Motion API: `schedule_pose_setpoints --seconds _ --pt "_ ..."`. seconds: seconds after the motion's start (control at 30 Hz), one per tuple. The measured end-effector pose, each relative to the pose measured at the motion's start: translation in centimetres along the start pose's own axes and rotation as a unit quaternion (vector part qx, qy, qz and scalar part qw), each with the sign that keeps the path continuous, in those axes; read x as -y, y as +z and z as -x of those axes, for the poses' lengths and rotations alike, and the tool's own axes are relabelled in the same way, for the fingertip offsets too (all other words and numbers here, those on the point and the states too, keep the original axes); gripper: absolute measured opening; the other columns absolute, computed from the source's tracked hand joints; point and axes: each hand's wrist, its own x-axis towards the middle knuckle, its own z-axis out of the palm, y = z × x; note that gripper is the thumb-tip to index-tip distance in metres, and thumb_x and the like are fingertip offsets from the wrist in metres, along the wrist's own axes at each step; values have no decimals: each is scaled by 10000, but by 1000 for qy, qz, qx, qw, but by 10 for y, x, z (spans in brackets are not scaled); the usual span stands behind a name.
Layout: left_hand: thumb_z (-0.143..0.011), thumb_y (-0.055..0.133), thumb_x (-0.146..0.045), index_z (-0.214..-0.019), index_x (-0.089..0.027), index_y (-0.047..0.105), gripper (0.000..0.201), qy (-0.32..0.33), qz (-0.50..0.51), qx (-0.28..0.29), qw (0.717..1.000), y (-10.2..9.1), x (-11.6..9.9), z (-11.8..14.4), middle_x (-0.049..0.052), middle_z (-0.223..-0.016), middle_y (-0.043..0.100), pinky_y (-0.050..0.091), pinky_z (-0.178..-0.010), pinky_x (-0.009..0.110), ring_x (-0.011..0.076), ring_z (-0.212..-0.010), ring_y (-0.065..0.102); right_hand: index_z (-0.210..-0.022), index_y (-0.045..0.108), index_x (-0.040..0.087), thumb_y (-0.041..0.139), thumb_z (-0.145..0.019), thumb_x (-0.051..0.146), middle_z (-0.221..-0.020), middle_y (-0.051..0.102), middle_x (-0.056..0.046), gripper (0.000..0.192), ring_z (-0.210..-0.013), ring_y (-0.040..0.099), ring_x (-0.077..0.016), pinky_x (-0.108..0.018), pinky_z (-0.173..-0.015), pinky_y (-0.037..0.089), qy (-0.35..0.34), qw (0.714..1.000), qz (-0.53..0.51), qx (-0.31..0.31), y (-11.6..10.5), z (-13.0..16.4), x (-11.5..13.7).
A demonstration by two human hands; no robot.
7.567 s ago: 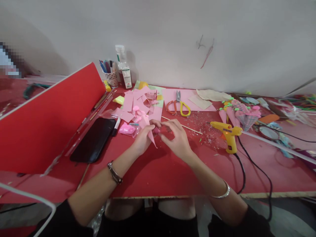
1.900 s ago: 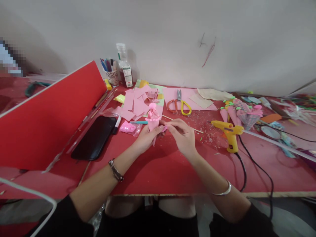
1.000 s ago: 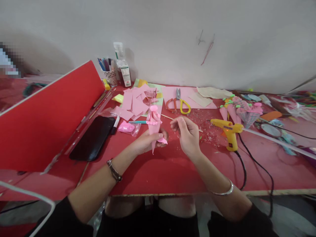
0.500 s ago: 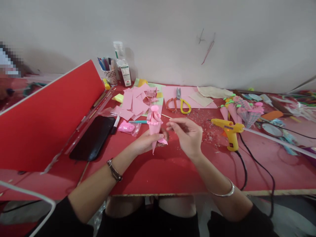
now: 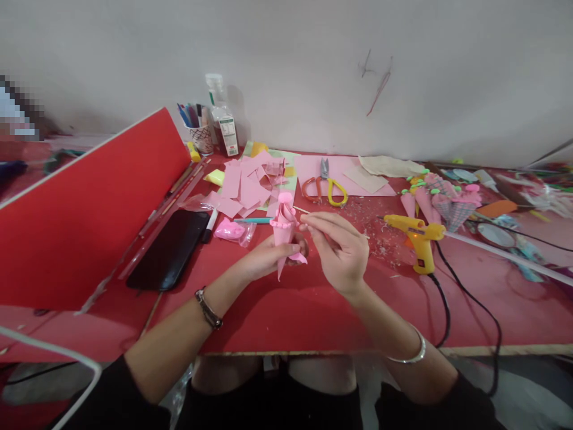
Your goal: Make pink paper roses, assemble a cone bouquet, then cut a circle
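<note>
My left hand (image 5: 266,258) is closed around a pink paper cone (image 5: 282,239), held upright with its point down. Above a beaded pink rim, the cone has a swirled pink top and a round bright pink ball (image 5: 285,198). A loose flap of pink material (image 5: 298,258) sticks out by my left fingers. My right hand (image 5: 338,248) is pinched, its fingertips close to the cone's rim on the right; whatever lies between them is too small to make out. Behind these fingertips, a thin stick (image 5: 301,209) is partly hidden.
Pink paper pieces (image 5: 242,185), scissors (image 5: 324,185) and a bag of pink clay (image 5: 230,229) lie beyond my hands. A yellow glue gun (image 5: 418,239) with a cord and finished cones (image 5: 441,200) are at right. A phone (image 5: 170,251) and red board (image 5: 98,215) stand left.
The cone and my left hand have shifted slightly to the right. My right fingertips have come closer to the cone's rim.
</note>
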Motion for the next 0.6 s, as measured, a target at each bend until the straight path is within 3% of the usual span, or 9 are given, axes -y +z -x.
schedule_pose_setpoints --seconds 0.27,0.6 --pt "-574 697 -379 -614 -137 514 306 0 -23 -14 1000 3 0 1 -35 -571 465 287 -509 219 65 -542 404 -773 638 200 603 -726 110 -696 624 -1 107 -672 588 -116 -260 -622 500 -24 999 13 -20 1 -2 2" --pt "-541 708 -424 -592 -144 495 355 -28 -54 -30 998 3 2 2 -42 -551 474 310 -526 228 64 -533 416 -764 636 220 597 -730 118 -681 582 14 114 -641 561 -107 -250 -587 471 -29 999 20 5 2 -2 4"
